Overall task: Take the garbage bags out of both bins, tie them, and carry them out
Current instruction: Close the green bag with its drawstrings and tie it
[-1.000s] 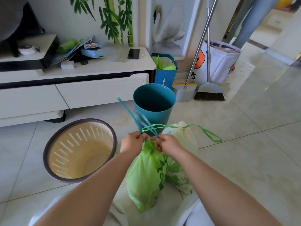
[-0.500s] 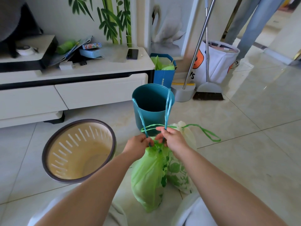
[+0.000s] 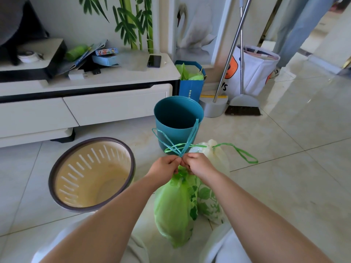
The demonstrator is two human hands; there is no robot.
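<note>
Both forearms reach in from the near edge, wrists close together. The left hand (image 3: 165,168) and right hand (image 3: 199,164) meet at the neck of the green bag (image 3: 174,209), fingers curled, each pinching its teal drawstring (image 3: 165,137), whose loops fan up and away. The bag hangs below them. Touching its right side is a white bag (image 3: 214,162). Left is the beige bin (image 3: 91,175); beyond the hands, the teal bin (image 3: 176,118).

Slotted bin (image 3: 91,173) left of the bag (image 3: 174,209); smooth bin (image 3: 178,120) behind it; second bag (image 3: 218,158) just right, touching. Cabinet (image 3: 114,103) behind bins, broom (image 3: 243,105) right of it.
</note>
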